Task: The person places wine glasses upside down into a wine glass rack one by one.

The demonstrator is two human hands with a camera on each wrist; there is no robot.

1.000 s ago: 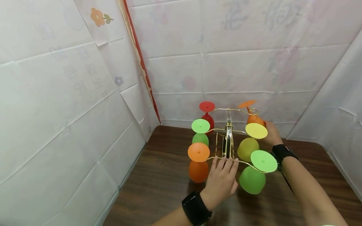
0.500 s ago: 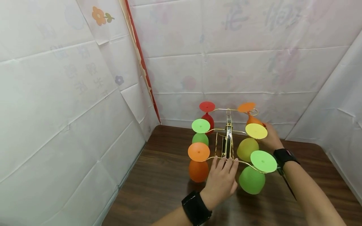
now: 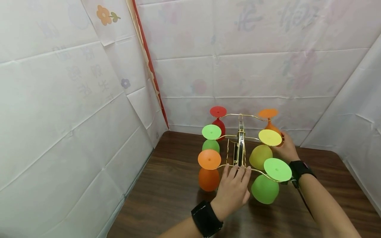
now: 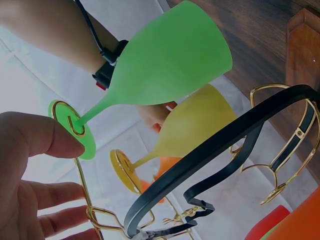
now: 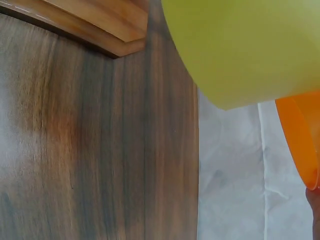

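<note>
A gold wire glass rack point(image 3: 240, 135) with a dark centre piece stands on the table, plastic goblets hanging upside down from its arms. My left hand point(image 3: 233, 191) lays straight fingers on its front wire, fingertips touching. At the back right, my right hand point(image 3: 287, 148) holds the bowl of an orange goblet point(image 3: 270, 126), whose foot is at the end of the rear wire. Only a fingertip shows by that orange bowl point(image 5: 299, 137) in the right wrist view. Nearest the hands hang a yellow goblet point(image 3: 261, 157) and a light green goblet point(image 3: 265, 190).
On the rack's left side hang a red goblet point(image 3: 218, 125), a green goblet point(image 3: 211, 146) and another orange goblet point(image 3: 209, 180). A brown wooden base point(image 5: 112, 22) sits on the wood-grain table point(image 3: 166, 185). White sheeting point(image 3: 184, 79) closes in the back and sides.
The orange goblet in my right hand has shifted right and now stands more upright, its foot at the rear wire's end. My left hand has stayed on the front wire.
</note>
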